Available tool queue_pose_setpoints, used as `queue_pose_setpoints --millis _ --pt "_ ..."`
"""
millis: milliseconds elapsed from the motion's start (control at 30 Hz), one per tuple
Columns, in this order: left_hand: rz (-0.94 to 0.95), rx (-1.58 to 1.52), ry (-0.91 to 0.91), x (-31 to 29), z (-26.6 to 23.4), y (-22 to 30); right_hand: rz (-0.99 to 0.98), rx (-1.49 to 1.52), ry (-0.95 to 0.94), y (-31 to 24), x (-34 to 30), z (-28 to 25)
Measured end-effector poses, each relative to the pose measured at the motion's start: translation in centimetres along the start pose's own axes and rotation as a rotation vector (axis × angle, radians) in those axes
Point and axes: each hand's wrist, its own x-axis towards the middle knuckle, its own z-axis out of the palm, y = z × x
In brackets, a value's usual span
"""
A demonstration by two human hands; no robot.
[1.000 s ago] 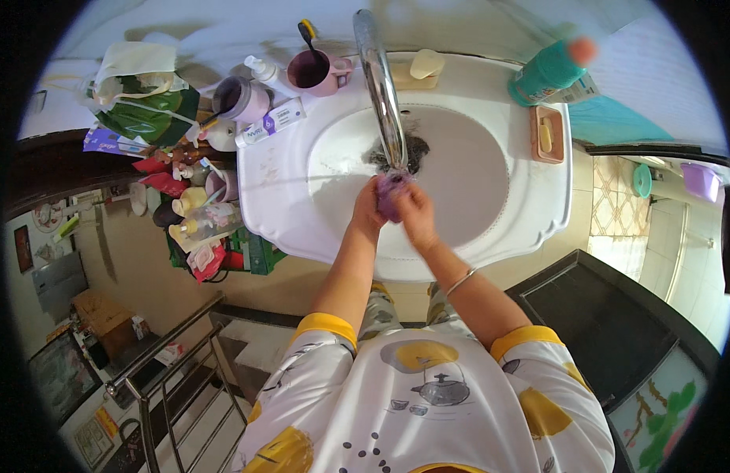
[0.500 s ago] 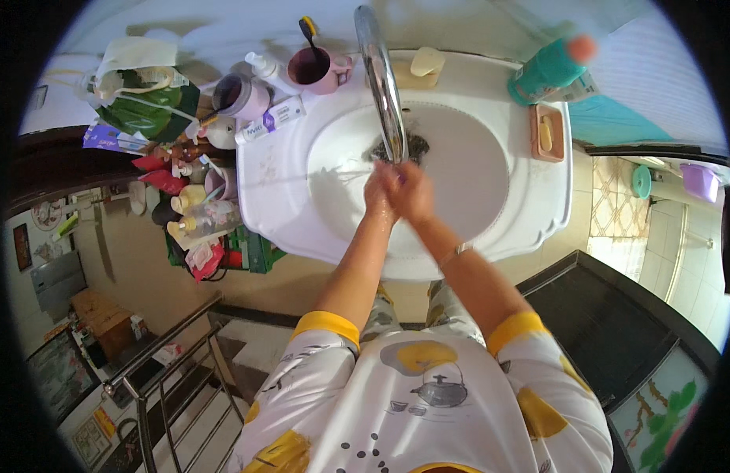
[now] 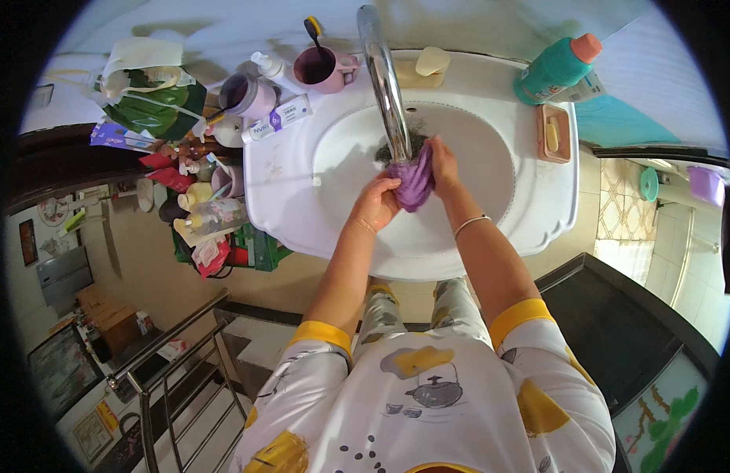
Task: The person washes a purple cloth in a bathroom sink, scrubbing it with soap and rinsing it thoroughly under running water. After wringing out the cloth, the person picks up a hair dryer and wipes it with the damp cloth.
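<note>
A wet-looking purple cloth [image 3: 413, 186] is stretched between my two hands under the spout of the chrome faucet [image 3: 385, 87]. My left hand [image 3: 377, 201] grips its left edge, with the thumb on top. On the other side my right hand [image 3: 444, 163] has its fingers closed on the cloth's right edge. Both hands are above the bowl of the white sink [image 3: 483, 201]. Behind the cloth, a dark mesh-like clump [image 3: 416, 142] lies near the drain, partly hidden by the faucet.
Left on the sink rim are a pink mug [image 3: 317, 75] with a toothbrush, a toothpaste tube [image 3: 276, 118] and a pump bottle [image 3: 274, 67]. To the right stand a teal bottle [image 3: 550, 72] and a soap dish [image 3: 553, 134]. A metal railing [image 3: 171, 339] is at lower left.
My hands were pressed together under the faucet, hiding most of the cloth. They have moved apart, and the purple cloth is now spread open between them.
</note>
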Motion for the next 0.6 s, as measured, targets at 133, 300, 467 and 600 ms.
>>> queue_pose_setpoints --millis 133,300,467,600 --pt "0.101 0.109 0.275 1.5 -2.9 0.8 0.217 0.219 -0.282 -2.3 -4.5 1.7" --pt "0.237 0.039 0.256 5.6 -8.6 -2.8 -0.175 -0.260 -0.228 -1.5 -12.7 4.8" --pt "0.292 0.420 0.318 6.0 -5.0 -6.9 -0.385 -0.887 0.037 -2.0 -6.7 3.4" --pt "0.143 -0.056 0.349 4.5 0.6 -4.3 -0.576 -0.967 0.071 -3.3 -7.6 4.4"
